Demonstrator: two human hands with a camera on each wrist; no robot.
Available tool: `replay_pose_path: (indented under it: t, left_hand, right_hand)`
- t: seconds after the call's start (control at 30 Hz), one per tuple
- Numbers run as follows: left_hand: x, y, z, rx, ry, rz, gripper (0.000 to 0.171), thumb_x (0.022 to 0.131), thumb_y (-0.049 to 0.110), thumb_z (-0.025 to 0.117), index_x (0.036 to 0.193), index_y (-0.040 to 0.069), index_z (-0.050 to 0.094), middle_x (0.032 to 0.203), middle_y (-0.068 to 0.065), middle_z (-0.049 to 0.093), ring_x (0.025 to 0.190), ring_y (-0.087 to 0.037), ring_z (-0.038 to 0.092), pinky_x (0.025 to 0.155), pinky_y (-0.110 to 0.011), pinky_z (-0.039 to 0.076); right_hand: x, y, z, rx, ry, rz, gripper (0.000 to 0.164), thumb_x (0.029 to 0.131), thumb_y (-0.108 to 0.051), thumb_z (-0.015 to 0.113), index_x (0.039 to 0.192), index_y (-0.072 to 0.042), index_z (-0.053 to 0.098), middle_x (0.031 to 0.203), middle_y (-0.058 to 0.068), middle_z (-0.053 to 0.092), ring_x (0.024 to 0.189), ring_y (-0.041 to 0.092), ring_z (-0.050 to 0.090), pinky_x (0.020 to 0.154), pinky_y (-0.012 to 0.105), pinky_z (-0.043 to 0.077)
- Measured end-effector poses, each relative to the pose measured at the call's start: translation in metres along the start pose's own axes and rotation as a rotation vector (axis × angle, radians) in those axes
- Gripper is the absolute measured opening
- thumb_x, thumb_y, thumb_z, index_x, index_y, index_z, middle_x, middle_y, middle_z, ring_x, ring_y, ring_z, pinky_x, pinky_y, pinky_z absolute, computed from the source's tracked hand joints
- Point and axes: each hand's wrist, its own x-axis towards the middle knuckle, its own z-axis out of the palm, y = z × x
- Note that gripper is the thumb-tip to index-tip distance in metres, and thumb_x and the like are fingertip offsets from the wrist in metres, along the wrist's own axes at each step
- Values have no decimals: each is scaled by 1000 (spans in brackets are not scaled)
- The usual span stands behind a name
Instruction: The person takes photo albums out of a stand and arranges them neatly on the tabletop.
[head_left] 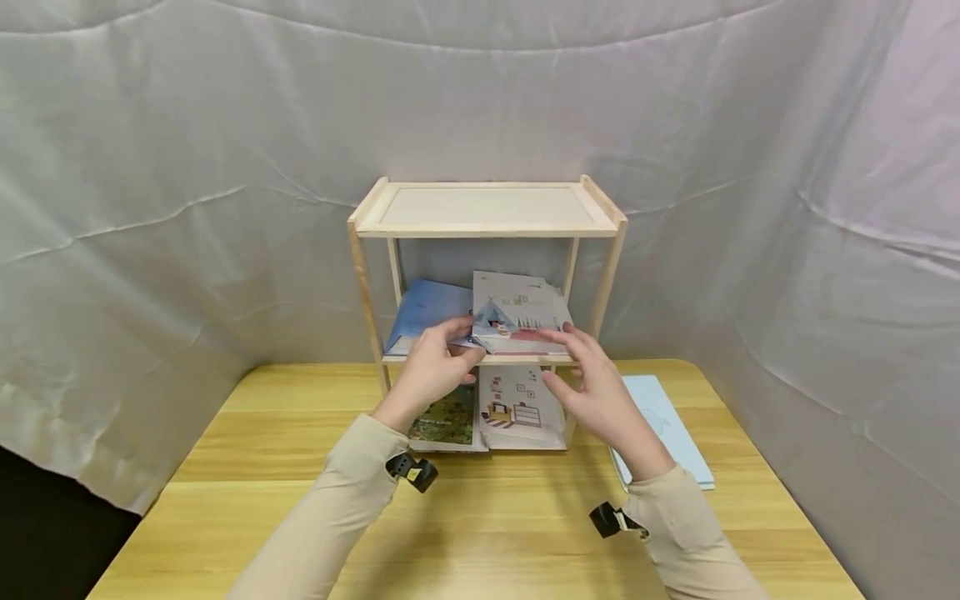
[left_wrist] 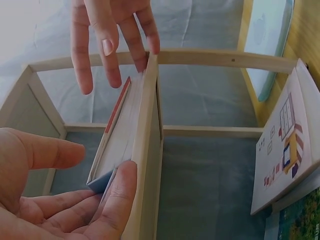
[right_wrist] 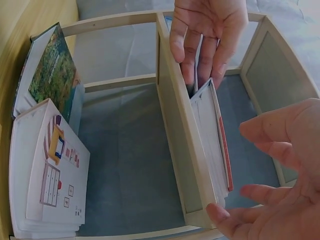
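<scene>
We note our left hand [head_left: 431,358] and right hand [head_left: 603,387] beside the white book [head_left: 525,292] on the middle shelf [head_left: 517,361], fingers loosely spread, no grip evident. Uneven pushing could skew it.

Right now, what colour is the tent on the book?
Blue; the tent shows best in the head view.
</scene>
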Motion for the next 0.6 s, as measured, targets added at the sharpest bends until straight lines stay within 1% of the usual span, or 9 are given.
replay_pose_path:
  t: [0.1,0.2,0.37,0.5,0.6]
  left_hand:
    - [0,0,1,-22,-2,-3,64,102,14,71,162,11,48,162,-17,53,109,-28,76,84,-38,68]
    - [-2,0,3,-23,1,0,64,103,14,71,163,12,47,162,-18,52,110,-29,76,82,-32,68]
    - [-9,4,4,6,18,7,63,104,15,71,162,14,48,162,-16,53,104,-26,77,85,-36,68]
    - [-15,7,3,19,33,14,61,103,16,72,161,15,51,160,-15,57,102,-22,78,83,-34,67]
    - [-20,9,3,21,37,35,60,103,16,72,159,13,52,157,-15,59,102,-22,78,83,-34,67]
  right_hand:
    - [0,1,0,35,12,-3,55,104,-11,69,156,-18,55,171,27,31,142,54,52,114,63,52]
    - [-1,1,-1,71,24,-1,53,104,-10,70,155,-17,56,170,26,35,141,51,54,114,62,53]
    - [-5,-1,-1,104,37,2,52,105,-11,69,155,-15,56,167,22,41,141,46,53,115,61,53]
    - [-9,-3,-1,120,47,3,50,105,-12,68,154,-15,57,164,18,46,145,43,52,115,60,53]
    - [-14,-4,-2,127,63,1,48,105,-12,68,153,-16,59,161,16,49,145,41,52,114,60,53]
